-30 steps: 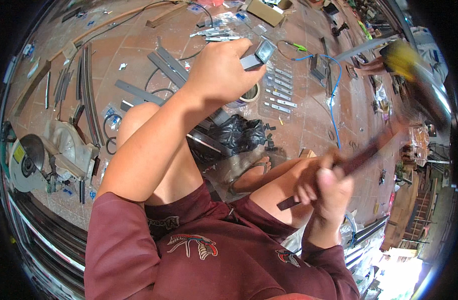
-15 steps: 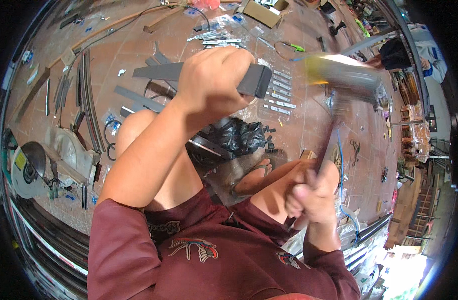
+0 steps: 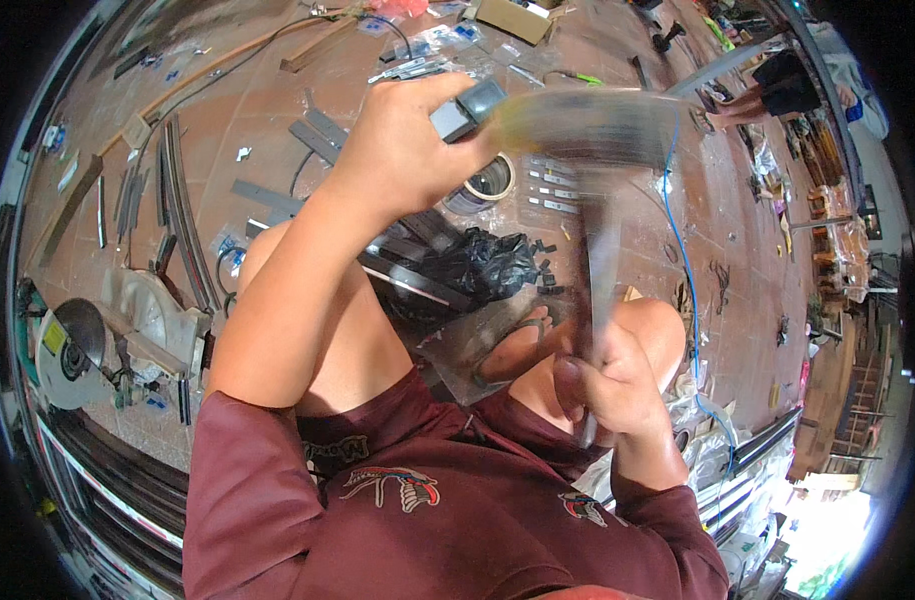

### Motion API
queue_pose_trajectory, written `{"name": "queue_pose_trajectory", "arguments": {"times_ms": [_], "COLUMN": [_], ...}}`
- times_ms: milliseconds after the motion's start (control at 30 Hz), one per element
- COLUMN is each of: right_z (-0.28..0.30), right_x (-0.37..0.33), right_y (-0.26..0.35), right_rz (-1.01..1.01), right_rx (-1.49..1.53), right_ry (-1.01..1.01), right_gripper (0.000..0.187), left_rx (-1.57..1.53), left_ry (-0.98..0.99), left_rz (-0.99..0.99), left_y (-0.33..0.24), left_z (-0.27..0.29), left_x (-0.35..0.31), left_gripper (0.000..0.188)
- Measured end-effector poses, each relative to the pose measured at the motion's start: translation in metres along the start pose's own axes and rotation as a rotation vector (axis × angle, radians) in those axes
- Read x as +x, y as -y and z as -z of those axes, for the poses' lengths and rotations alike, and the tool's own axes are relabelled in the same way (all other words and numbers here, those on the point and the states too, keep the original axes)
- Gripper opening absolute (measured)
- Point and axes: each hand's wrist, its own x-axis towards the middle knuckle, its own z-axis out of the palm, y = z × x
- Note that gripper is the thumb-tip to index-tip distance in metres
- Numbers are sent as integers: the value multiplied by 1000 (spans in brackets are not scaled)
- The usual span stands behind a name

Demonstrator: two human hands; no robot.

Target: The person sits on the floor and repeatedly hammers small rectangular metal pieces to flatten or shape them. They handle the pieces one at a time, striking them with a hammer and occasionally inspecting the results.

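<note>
As hammer (image 3: 589, 125) nears, bar (image 3: 457, 118) tipped up, roll (image 3: 467, 199) uncovered

Workshop, with saw (image 3: 80, 338), metal strips (image 3: 182, 215), hammer (image 3: 595, 135)

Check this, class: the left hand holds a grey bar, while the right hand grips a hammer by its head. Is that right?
Not quite: the right hand grips the hammer by its handle, as the head camera's view shows. The left hand does hold a grey bar.

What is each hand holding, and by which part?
The left hand holds a grey rectangular bar near one end, which juts from the grip. The right hand grips a motion-blurred mallet by its handle, away from the head.
</note>
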Motion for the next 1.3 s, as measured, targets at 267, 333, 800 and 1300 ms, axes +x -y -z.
{"name": "queue_pose_trajectory", "arguments": {"times_ms": [267, 333, 800, 1300], "right_z": [1, -2, -4, -4], "right_x": [-17, -13, 5, -6], "right_y": [7, 3, 7, -1], "right_rz": [457, 279, -79, 162], "right_rx": [501, 365, 206, 393], "right_ry": [-179, -180, -41, -31], "right_gripper": [27, 21, 19, 27], "left_rx": [140, 139, 313, 485], "left_ry": [114, 131, 123, 80], "left_rz": [-106, -63, -142, -186], "left_y": [17, 15, 26, 14], "left_z": [1, -3, -7, 0], "left_x": [0, -3, -7, -9], "left_gripper": [18, 22, 29, 26]}}
